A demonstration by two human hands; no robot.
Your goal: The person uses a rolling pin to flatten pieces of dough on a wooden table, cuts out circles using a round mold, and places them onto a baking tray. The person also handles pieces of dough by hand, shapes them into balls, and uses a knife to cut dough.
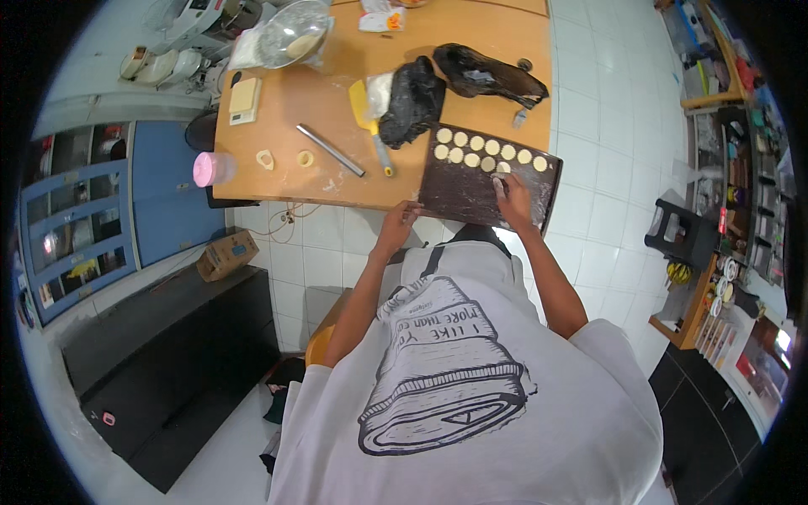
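A dark baking tray (459,192) sits at the table's near right corner, its bare surface dusted with white. Rows of pale dough rounds (476,143) lie along its far side. My right hand (515,202) reaches over the tray with fingers drawn together at a dough round (503,167) at the near end of the rows. Those fingers partly cover the round. At the tray's near left corner, my left hand (402,220) has its fingertips closed on the rim.
Left of the tray lie a yellow spatula (362,105), a metal rolling rod (330,150), black plastic bags (412,103) and two dough rings (305,158). A kitchen scale (244,101), a pink-lidded jar (212,169) and a large bowl (295,35) stand farther left.
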